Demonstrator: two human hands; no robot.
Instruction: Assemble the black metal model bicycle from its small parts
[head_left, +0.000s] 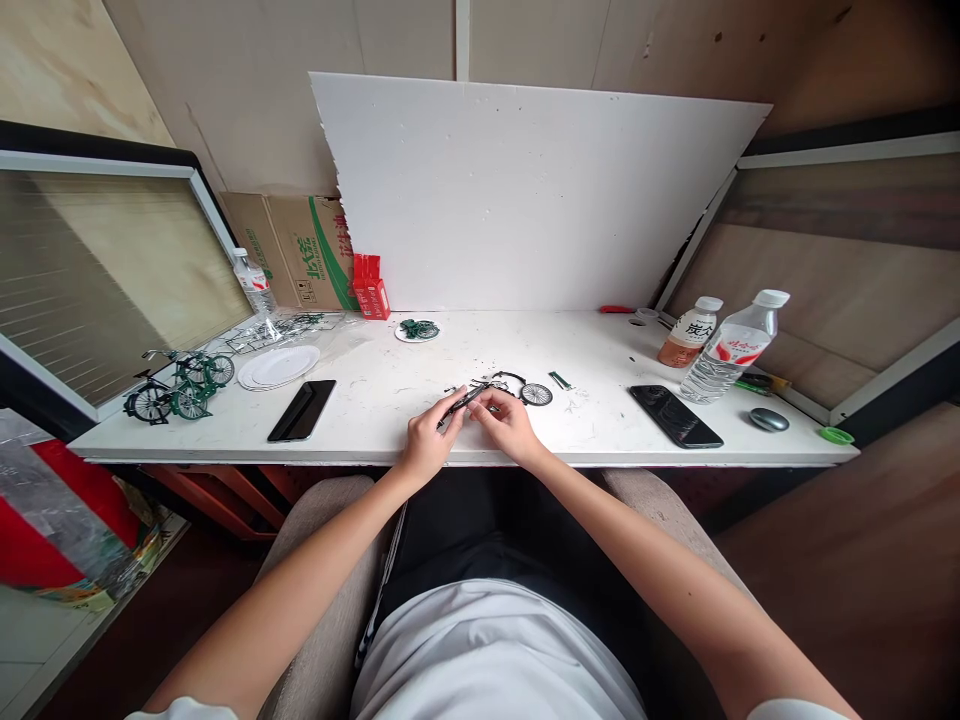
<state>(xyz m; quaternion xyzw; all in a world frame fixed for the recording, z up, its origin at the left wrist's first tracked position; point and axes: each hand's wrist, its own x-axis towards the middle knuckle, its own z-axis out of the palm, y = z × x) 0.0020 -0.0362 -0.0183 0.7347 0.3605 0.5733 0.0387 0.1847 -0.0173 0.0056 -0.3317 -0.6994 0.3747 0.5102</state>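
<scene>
My left hand [429,435] and my right hand [506,420] meet at the front middle of the white table [375,400]. Both pinch a small dark model bicycle frame [469,397] between their fingertips. Its loose-looking wheel [536,394] and a curved black part [510,377] lie just beyond my right hand. A small green piece [559,380] rests to the right of the wheel. Tiny bits are scattered around them.
Finished green model bicycles [180,385] stand at the left, by white plates [279,366] and a black phone [302,410]. Another phone [676,415], two bottles [731,350], a mouse [769,420] sit right. A dish of green parts [418,330], red box [371,287], cardboard box [300,250] stand behind.
</scene>
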